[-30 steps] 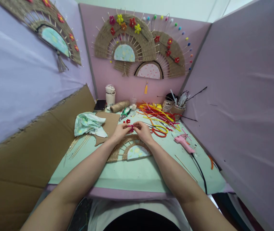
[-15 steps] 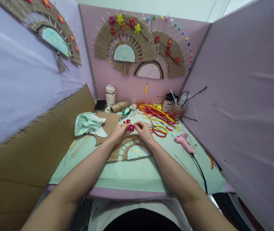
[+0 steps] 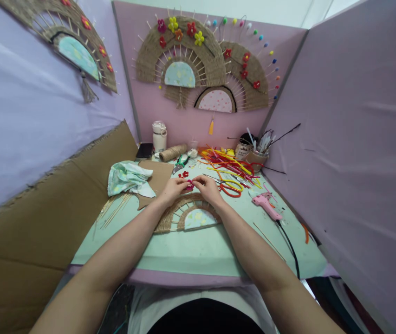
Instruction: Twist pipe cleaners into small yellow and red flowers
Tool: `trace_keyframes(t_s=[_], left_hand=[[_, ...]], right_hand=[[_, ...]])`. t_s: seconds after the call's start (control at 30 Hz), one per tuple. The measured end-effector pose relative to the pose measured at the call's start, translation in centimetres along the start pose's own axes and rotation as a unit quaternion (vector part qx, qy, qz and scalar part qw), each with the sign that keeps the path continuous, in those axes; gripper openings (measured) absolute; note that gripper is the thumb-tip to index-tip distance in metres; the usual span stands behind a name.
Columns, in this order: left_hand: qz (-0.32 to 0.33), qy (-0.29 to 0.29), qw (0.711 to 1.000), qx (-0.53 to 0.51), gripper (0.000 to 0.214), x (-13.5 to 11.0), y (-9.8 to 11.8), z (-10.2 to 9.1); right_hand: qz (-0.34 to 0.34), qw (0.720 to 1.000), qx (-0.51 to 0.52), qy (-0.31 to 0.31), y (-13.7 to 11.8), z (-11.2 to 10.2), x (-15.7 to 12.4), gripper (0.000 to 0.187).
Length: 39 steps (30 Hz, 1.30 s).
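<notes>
Perhaps the likeliest trouble lies in the grip itself: the pink flower (image 3: 190, 186) is small and mostly covered by fingers, so too hard a squeeze could bend its petals out of shape, and too light a one could let it slip. If it dropped, it would probably land on the straw-coloured fan (image 3: 199, 219), which lies on the worktop (image 3: 194, 253) just below and nearer the body, or beside the red flowers (image 3: 184, 174) just beyond the grip. The scissors (image 3: 231, 188) rest to the right with their blades pointing toward the right hand (image 3: 207, 188), so a careless sideways sweep might brush the tips. The glue gun (image 3: 266, 207) sits farther right, its cord trailing toward the body; a snagging forearm could drag it, and whether it is hot cannot be told.

Both forearms reach forward and converge, wrists over the fan's two sides. The left hand (image 3: 175, 189) comes in from the left, thumb and fingers pinched on the pink flower. Opposite, the right hand bends inward, its thumb and forefinger drawn together on the flower's right edge; exactly which part they pinch is too small to tell.
</notes>
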<state>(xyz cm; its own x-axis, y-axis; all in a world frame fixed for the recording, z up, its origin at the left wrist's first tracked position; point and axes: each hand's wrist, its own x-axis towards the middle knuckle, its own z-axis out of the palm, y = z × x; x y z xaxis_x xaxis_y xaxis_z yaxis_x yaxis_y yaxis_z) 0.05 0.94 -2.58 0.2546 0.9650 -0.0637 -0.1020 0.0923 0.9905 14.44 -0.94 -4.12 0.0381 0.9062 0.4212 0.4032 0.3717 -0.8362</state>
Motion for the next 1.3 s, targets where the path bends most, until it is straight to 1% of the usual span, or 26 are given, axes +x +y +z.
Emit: trace_keyframes(t_s=[0.2,0.27,0.33,0.47,0.6,0.7,0.83,1.0,1.17,1.23,1.3], left_hand=[[-0.008,0.001,0.999,0.031,0.017,-0.4,1.1,0.0],[-0.012,-0.006,0.999,0.036,0.019,-0.3,1.2,-0.2],[-0.018,-0.027,0.999,0.032,0.022,-0.2,1.2,-0.5],[-0.041,-0.095,0.995,0.012,0.03,0.0,0.8,-1.4],[-0.056,-0.121,0.991,0.005,0.032,0.0,0.8,-1.8],[-0.056,-0.128,0.99,0.006,0.03,0.1,0.9,-1.8],[-0.039,-0.126,0.991,0.02,0.027,0.4,0.9,-1.8],[-0.017,-0.139,0.988,0.062,0.025,0.8,0.4,-2.2],[0.011,-0.124,0.985,0.116,0.023,0.4,0.7,-2.0],[0.002,-0.112,0.989,0.097,0.022,0.2,0.9,-1.8],[-0.016,-0.088,0.995,0.042,0.022,0.1,1.1,-1.6]], right_hand=[[0.006,0.999,0.034,-0.032,0.1,-0.3,0.1,0.016],[0.006,0.997,0.05,-0.052,0.1,-0.5,0.2,0.016],[0.003,0.995,0.067,-0.076,-0.1,-0.9,0.2,0.016],[-0.01,0.99,0.078,-0.12,-0.6,-1.4,0.2,0.013],[-0.023,0.986,0.061,-0.154,-0.8,-1.5,0.1,0.012],[-0.015,0.986,0.061,-0.155,-0.8,-1.5,0.1,0.012],[-0.004,0.987,0.062,-0.148,-0.7,-1.6,0.1,0.011],[0.006,0.986,0.072,-0.152,-0.6,-1.5,0.1,0.012],[0.014,0.984,0.077,-0.159,-0.3,-1.4,0.0,0.012],[0.011,0.984,0.085,-0.155,-0.2,-1.3,0.1,0.011],[0.004,0.986,0.101,-0.13,-0.1,-1.0,0.1,0.011]])
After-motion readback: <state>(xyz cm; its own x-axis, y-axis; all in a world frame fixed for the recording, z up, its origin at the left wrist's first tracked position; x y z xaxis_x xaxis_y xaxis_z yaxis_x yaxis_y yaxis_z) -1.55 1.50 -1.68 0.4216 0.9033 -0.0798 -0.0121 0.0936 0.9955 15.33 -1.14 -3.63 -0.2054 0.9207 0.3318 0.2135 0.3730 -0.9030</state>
